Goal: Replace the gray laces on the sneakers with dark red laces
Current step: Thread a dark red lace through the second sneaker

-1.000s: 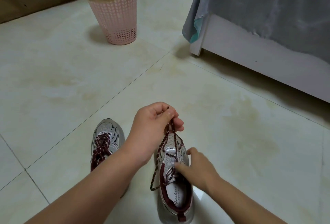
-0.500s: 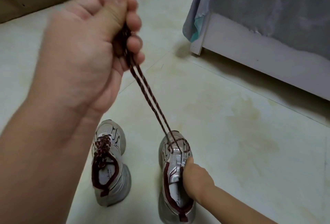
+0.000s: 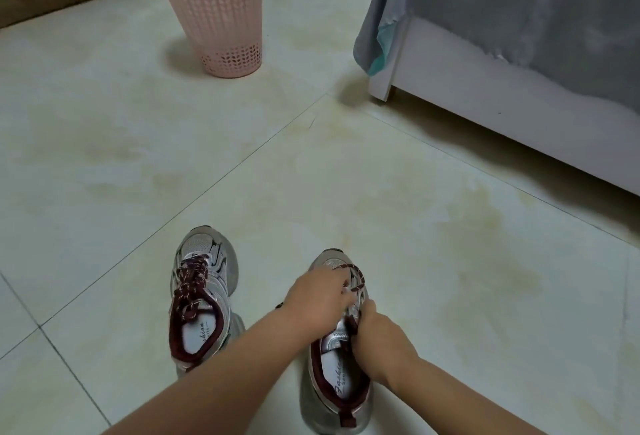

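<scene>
On the pale tiled floor (image 3: 311, 164) stand two silver sneakers. Over the right silver sneaker (image 3: 337, 375), the left hand (image 3: 318, 299) pinches its dark red lace (image 3: 356, 273); the right hand (image 3: 381, 341) grips the tongue area. The left silver sneaker (image 3: 204, 296) already carries dark red lacing.

Pale tiled floor (image 3: 311, 175), pink basket (image 3: 221, 19), white bed frame (image 3: 485, 102)

Two silver sneakers stand side by side on the tiled floor (image 3: 311, 164). The left sneaker (image 3: 201, 299) is fully laced in dark red. On the right sneaker (image 3: 334, 365), the left hand (image 3: 320, 299) pinches the dark red lace (image 3: 356, 275) near the toe, while the right hand (image 3: 379, 341) grips the tongue area. A pink basket (image 3: 221, 19) stands beyond, near a bed (image 3: 502, 102).
</scene>
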Available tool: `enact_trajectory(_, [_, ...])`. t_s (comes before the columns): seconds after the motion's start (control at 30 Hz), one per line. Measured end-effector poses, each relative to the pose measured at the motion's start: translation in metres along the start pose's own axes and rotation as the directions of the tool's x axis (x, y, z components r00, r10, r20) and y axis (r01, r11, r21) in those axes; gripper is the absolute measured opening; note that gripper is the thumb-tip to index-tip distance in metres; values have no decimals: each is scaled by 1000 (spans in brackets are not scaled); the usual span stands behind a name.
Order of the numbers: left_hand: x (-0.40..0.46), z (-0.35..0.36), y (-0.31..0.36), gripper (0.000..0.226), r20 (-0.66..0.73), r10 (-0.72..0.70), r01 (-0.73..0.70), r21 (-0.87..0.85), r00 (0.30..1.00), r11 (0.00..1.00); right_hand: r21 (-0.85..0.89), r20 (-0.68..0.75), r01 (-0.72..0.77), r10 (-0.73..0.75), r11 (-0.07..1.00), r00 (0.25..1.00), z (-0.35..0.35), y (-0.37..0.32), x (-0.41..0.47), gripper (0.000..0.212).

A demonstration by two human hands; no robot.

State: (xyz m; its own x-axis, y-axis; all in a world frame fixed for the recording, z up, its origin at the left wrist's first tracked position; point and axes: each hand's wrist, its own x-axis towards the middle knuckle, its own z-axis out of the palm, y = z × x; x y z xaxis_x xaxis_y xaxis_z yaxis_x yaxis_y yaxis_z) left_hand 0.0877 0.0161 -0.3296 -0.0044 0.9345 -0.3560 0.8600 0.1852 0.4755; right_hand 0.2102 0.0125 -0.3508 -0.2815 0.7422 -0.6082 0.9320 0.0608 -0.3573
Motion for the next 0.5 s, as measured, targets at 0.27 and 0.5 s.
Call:
enact_trajectory(0.27, [9, 1, 6, 38, 106, -36, -5, 360, 994, 933, 12, -12, -3, 3, 1000, 1000, 2, -1, 0, 25])
enact_trajectory(0.5, [8, 1, 0, 26, 161, -8, -51, 359, 987, 932, 57, 13, 8, -9, 998, 1000, 1, 2, 1, 22])
